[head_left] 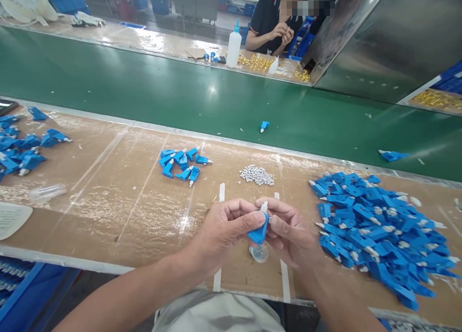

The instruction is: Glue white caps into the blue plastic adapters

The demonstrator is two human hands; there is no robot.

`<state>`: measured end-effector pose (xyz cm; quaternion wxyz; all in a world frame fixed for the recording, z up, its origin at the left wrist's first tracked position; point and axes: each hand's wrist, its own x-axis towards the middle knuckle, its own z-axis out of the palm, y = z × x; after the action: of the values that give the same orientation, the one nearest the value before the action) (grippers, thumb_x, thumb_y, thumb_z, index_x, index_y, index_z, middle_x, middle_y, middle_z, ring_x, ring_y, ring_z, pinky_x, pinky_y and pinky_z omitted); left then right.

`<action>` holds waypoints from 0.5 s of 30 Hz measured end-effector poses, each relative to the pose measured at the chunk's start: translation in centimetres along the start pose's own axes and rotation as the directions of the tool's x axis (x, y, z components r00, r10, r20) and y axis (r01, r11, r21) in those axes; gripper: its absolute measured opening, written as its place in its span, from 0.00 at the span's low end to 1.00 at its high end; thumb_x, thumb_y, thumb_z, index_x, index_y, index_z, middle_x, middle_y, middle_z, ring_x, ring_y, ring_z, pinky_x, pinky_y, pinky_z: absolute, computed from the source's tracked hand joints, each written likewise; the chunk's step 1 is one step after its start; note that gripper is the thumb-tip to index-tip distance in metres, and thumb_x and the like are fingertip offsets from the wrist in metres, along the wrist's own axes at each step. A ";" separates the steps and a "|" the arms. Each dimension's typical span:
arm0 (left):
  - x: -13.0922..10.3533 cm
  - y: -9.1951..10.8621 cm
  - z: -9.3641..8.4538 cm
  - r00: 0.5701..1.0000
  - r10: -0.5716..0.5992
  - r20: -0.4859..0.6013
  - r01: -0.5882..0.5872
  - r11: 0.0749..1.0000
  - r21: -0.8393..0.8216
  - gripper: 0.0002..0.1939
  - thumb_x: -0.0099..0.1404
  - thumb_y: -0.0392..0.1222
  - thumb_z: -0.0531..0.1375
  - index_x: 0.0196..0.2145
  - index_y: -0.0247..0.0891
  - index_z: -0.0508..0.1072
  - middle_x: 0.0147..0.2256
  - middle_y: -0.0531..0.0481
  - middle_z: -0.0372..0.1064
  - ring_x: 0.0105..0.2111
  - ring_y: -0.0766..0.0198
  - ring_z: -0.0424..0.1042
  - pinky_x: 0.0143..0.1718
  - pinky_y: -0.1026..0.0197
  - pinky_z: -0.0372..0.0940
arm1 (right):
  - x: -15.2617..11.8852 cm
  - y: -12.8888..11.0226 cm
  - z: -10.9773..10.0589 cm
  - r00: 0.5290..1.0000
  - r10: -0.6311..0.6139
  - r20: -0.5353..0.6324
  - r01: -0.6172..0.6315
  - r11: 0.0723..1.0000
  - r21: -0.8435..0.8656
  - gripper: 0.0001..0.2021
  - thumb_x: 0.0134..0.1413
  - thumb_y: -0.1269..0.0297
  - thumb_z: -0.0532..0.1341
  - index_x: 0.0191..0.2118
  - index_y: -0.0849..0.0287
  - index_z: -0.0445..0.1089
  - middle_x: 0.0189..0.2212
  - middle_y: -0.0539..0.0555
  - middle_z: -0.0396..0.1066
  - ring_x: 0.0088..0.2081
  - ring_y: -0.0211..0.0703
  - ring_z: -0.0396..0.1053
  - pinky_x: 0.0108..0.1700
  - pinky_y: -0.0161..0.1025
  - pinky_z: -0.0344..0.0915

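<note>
Just above the table's near edge I hold a blue plastic part with a pale tip [258, 233], the tip pointing away from me. My left hand [224, 230] is closed on it, thumb across its upper side. My right hand [295, 232] grips the same part from the right, with finger and thumb close to the tip; whether a smaller piece sits between them is hidden. Under my hands lies a small clear round dish [260, 254], partly covered. Beyond them is a little heap of grey pellet-like pieces [257, 175].
A large pile of blue parts [378, 231] lies right, a small group [183, 164] left of centre, more at far left [23, 146]. A green conveyor belt [151, 91] runs behind, carrying two loose blue parts. Across it a person works near a white bottle [234, 47].
</note>
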<state>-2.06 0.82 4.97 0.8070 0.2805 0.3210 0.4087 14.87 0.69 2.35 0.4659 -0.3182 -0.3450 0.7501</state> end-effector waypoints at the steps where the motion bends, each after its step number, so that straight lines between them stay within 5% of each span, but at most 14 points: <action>1: -0.1 -0.1 0.0 1.000 0.015 -0.009 -0.015 1.000 0.021 0.12 0.61 0.45 0.69 0.31 0.32 0.76 0.25 0.51 0.72 0.25 0.70 0.70 0.29 0.68 0.64 | 0.0 0.2 0.0 1.000 0.002 0.010 -0.002 1.000 0.027 0.14 0.50 0.58 0.74 0.43 0.53 0.81 0.23 0.45 0.59 0.18 0.28 0.52 0.18 0.27 0.53; 11: -0.9 -0.3 0.3 0.992 0.128 0.011 -0.128 0.980 0.155 0.14 0.63 0.49 0.68 0.32 0.34 0.75 0.26 0.49 0.73 0.26 0.68 0.71 0.30 0.65 0.64 | -0.2 1.7 0.6 0.998 -0.046 -0.034 0.046 0.999 -0.004 0.16 0.51 0.55 0.73 0.46 0.50 0.79 0.24 0.46 0.60 0.21 0.32 0.57 0.25 0.32 0.60; 15: -1.5 4.0 -3.6 0.955 0.274 -0.112 -0.203 0.880 0.429 0.14 0.61 0.51 0.68 0.35 0.35 0.77 0.30 0.47 0.76 0.29 0.63 0.73 0.31 0.63 0.67 | -1.2 0.6 -1.0 0.994 -0.061 -0.087 0.040 0.974 -0.221 0.24 0.49 0.45 0.71 0.49 0.50 0.78 0.29 0.51 0.63 0.23 0.36 0.58 0.22 0.34 0.58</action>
<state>-7.31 2.26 5.98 0.6424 0.4464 0.4304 0.4504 15.82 -0.36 1.53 0.4626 -0.3935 -0.4113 0.6797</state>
